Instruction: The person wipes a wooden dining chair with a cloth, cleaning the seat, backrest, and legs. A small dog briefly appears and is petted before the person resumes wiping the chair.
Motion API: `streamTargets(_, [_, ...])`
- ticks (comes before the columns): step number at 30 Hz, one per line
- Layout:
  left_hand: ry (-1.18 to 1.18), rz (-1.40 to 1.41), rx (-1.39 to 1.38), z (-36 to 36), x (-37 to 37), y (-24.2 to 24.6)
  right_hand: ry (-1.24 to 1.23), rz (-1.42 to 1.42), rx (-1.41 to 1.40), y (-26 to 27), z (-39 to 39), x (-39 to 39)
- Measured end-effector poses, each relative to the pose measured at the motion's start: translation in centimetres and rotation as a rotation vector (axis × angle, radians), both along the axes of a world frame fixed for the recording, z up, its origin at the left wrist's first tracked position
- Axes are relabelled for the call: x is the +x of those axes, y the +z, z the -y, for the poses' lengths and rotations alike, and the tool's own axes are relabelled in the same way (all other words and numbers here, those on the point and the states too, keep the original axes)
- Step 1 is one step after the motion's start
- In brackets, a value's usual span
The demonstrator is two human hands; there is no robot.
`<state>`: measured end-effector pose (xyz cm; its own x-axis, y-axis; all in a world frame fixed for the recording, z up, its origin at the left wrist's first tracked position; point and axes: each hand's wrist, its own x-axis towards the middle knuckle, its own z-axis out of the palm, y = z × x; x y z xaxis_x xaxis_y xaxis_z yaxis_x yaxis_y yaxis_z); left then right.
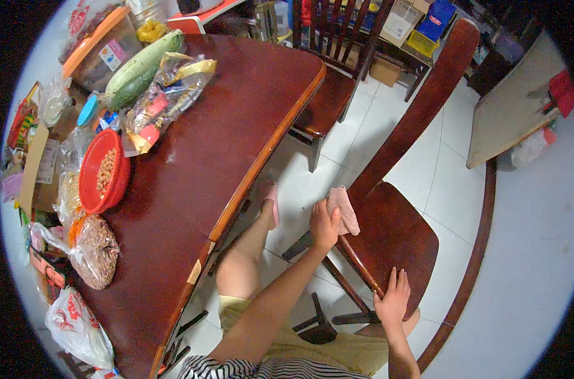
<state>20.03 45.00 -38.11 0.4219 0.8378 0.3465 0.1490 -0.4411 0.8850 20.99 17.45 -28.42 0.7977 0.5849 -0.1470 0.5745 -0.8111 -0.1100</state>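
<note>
Directly before me stands a dark red-brown wooden chair (396,237), its tall backrest leaning up and to the right in the view. My left hand (324,225) holds a folded pink cloth (342,211) against the chair near the seat's edge, where the backrest begins. On the front part of the seat rests my right hand (393,296), fingers spread, with nothing visible in it. Part of the seat's edge is hidden behind my hands.
At left, a dark wooden table (211,137) bears a red plastic basket (104,173) of nuts, green gourds (145,71) and plastic bags. Another wooden chair (327,97) stands beyond. A board (514,99) leans near the wall at right.
</note>
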Motion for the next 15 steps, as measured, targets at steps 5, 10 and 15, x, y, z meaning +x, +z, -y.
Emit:
streamTargets(5, [0.029, 0.024, 0.02, 0.0, 0.6, -0.5, 0.007, 0.017, 0.006, 0.0, -0.1, 0.5])
streamTargets(10, [0.042, 0.047, 0.071, -0.2, 1.2, -2.0, 0.004, 0.025, 0.018, 0.6, -0.4, 0.8])
streamTargets(15, [-0.019, 0.03, 0.0, -0.2, 0.5, -3.1, 0.021, -0.011, -0.015, 0.2, -0.2, 1.0])
